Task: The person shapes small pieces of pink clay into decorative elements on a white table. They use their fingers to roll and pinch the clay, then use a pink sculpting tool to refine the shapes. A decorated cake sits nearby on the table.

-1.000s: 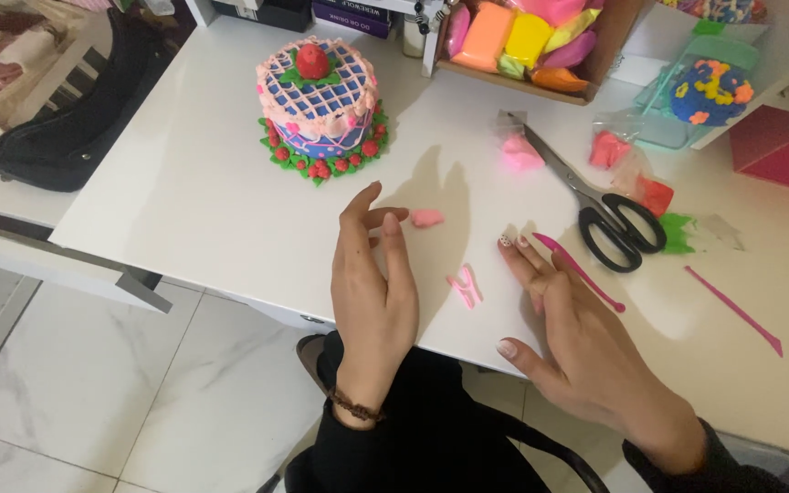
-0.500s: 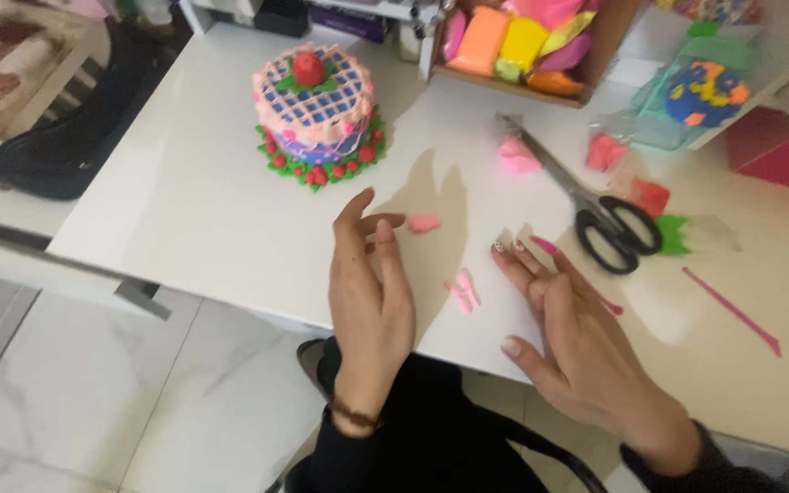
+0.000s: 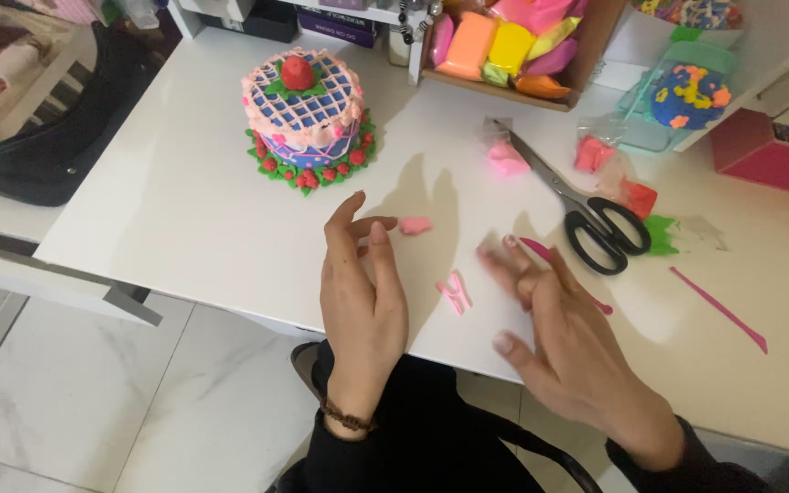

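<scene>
Now we count two pink clay bits point(image 3: 454, 292) between our left hand point(image 3: 362, 292) and right hand point(image 3: 563, 342). Both hands hover empty, fingers spread. One pair of scissors point(image 3: 586, 215) lies far right on the worktop point(image 3: 184, 210).

Table point(image 3: 184, 201) is looking smooth, slightly glossy white laminate; clay bits point(image 3: 454, 292) are looking soft and matt; scissors point(image 3: 586, 215) are showing shiny metal blades, glossy black plastic handles; the cake point(image 3: 305, 119) is looking like matt modelling clay; floor tiles point(image 3: 75, 393) are gleaming like polished marble.

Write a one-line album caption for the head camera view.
Two empty hands, left hand and right hand, hover above small pink clay pieces beside a clay cake and black-handled scissors.
</scene>
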